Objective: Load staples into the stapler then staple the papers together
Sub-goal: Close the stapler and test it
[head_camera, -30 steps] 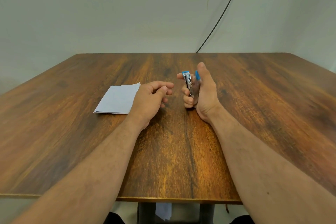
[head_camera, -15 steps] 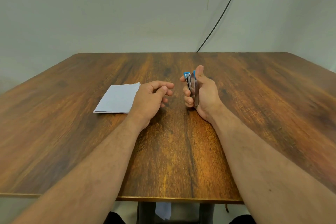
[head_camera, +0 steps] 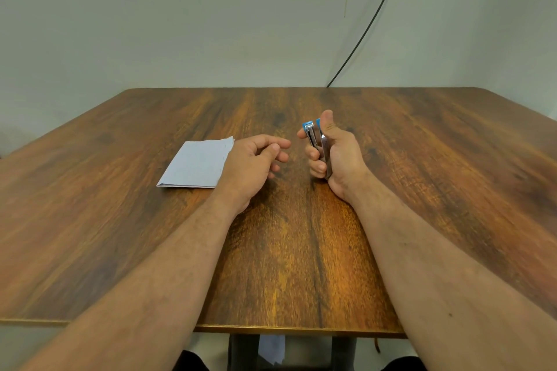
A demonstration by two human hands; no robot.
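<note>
My right hand [head_camera: 340,156] grips a small blue and metal stapler [head_camera: 316,141] upright above the middle of the wooden table [head_camera: 301,265], fingers curled round it and thumb along its top. The stapler's two halves lie close together. My left hand [head_camera: 253,166] rests on the table just left of it, fingers loosely curled and holding nothing. A stack of folded white papers [head_camera: 196,164] lies flat beside my left hand, its right edge partly hidden by that hand. No loose staples are visible.
A black cable [head_camera: 370,21] runs down the wall to the table's far edge. A scrap of white paper [head_camera: 271,348] lies on the floor under the table's near edge.
The stapler's two halves, spread apart a second ago, have come together in my right hand, and my thumb has closed over the top. My left hand has stayed put.
</note>
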